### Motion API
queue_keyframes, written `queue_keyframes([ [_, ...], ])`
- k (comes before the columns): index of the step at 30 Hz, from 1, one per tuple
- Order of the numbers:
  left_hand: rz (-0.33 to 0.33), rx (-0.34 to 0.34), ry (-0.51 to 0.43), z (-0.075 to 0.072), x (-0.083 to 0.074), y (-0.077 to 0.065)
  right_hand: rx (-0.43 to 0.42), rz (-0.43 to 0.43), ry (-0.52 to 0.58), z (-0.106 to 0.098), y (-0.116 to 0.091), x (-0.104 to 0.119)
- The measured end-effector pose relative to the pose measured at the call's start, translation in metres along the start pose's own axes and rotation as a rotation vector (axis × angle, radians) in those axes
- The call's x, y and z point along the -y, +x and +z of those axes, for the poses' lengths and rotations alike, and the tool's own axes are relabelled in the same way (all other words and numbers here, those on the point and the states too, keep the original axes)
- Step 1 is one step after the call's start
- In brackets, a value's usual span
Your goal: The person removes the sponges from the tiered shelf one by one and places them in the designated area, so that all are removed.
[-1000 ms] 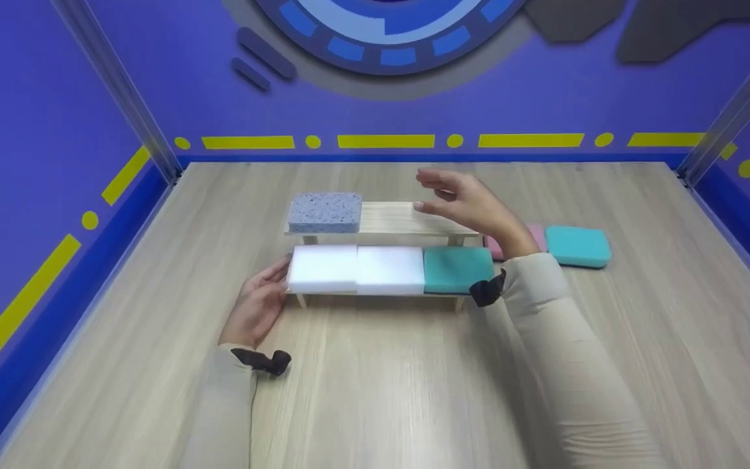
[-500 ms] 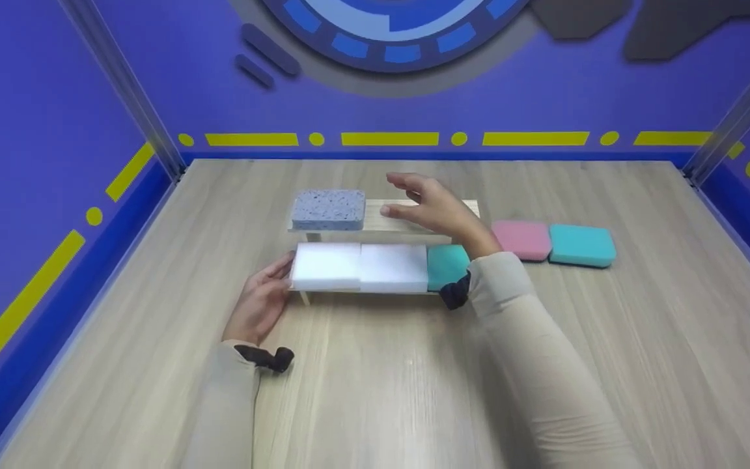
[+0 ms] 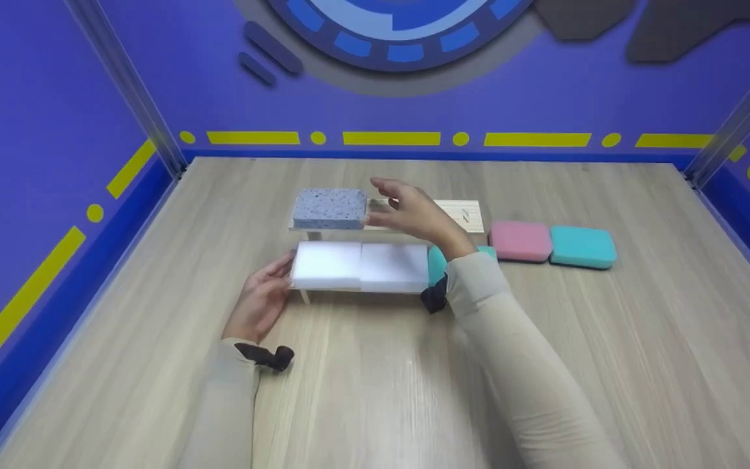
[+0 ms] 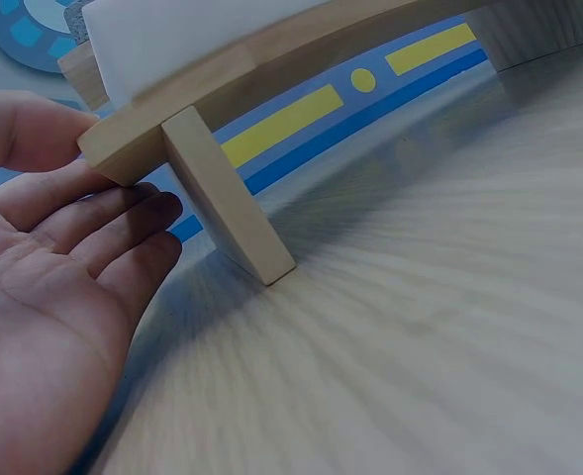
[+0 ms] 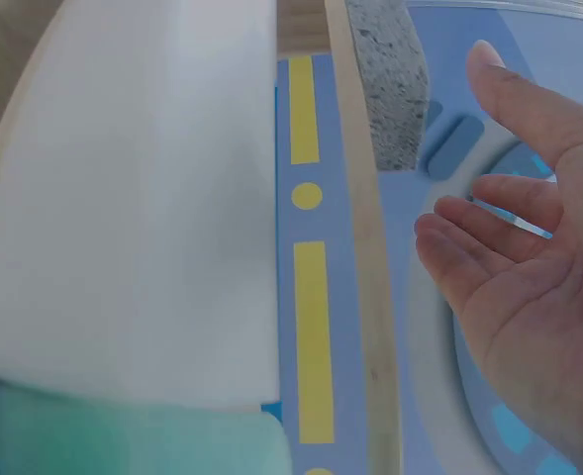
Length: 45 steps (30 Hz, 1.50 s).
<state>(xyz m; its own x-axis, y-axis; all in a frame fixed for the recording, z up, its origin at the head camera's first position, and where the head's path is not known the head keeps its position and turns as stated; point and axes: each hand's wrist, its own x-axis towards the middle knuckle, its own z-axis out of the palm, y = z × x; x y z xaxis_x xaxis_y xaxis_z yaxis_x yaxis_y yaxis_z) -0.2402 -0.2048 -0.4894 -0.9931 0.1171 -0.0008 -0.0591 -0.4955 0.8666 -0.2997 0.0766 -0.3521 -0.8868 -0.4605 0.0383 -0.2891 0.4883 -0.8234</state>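
A small wooden two-level stand [image 3: 466, 212] has a speckled grey-blue sponge [image 3: 329, 207] at the left of its upper board. Two white sponges [image 3: 327, 264] and a green sponge [image 3: 437, 260], partly behind the right wrist, line the lower board. My left hand [image 3: 259, 303] grips the left end of the lower board, thumb at its edge and fingers beneath, as the left wrist view shows at the board's leg [image 4: 227, 198]. Over the upper board, my right hand [image 3: 414, 212] holds nothing, its spread thumb and fingers right at the speckled sponge's right end.
On the table [image 3: 609, 365], right of the stand, lie a pink sponge [image 3: 520, 241] and a turquoise sponge [image 3: 583, 246] side by side. Blue panels [image 3: 531, 111] with yellow markings enclose the back and sides.
My right hand has moved left along the upper board up to the speckled sponge, uncovering the pink sponge and the board's right end. The left hand keeps its place.
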Motion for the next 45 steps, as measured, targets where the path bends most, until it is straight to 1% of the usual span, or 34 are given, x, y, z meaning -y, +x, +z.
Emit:
queue_keyframes([
  [5,-0.003,0.011,0.003,0.0,0.0,-0.001,0.006,0.018,-0.013,0.009,0.005,-0.001],
  [9,-0.002,0.024,0.011,0.001,0.0,0.0,-0.011,0.012,-0.019,0.015,0.009,-0.001],
  [14,-0.019,0.01,-0.012,0.002,-0.001,0.001,-0.016,0.011,-0.054,0.021,0.012,-0.001],
  [18,-0.02,-0.001,-0.028,0.002,-0.001,0.001,-0.014,-0.008,-0.095,0.024,0.013,0.0],
  [21,-0.009,0.006,-0.035,0.001,-0.001,0.001,-0.014,-0.026,-0.102,0.025,0.014,0.001],
  [25,0.004,0.018,-0.025,0.001,-0.001,0.002,-0.021,-0.026,-0.121,0.026,0.014,0.002],
  [34,-0.014,-0.014,0.004,0.002,-0.001,0.003,-0.048,-0.047,-0.166,0.025,0.013,0.002],
  [41,-0.007,0.001,0.002,0.001,-0.001,0.002,-0.055,-0.071,-0.185,0.024,0.009,0.004],
  [45,-0.002,-0.002,0.0,0.0,-0.001,0.001,-0.054,-0.08,-0.19,0.023,0.008,0.004],
])
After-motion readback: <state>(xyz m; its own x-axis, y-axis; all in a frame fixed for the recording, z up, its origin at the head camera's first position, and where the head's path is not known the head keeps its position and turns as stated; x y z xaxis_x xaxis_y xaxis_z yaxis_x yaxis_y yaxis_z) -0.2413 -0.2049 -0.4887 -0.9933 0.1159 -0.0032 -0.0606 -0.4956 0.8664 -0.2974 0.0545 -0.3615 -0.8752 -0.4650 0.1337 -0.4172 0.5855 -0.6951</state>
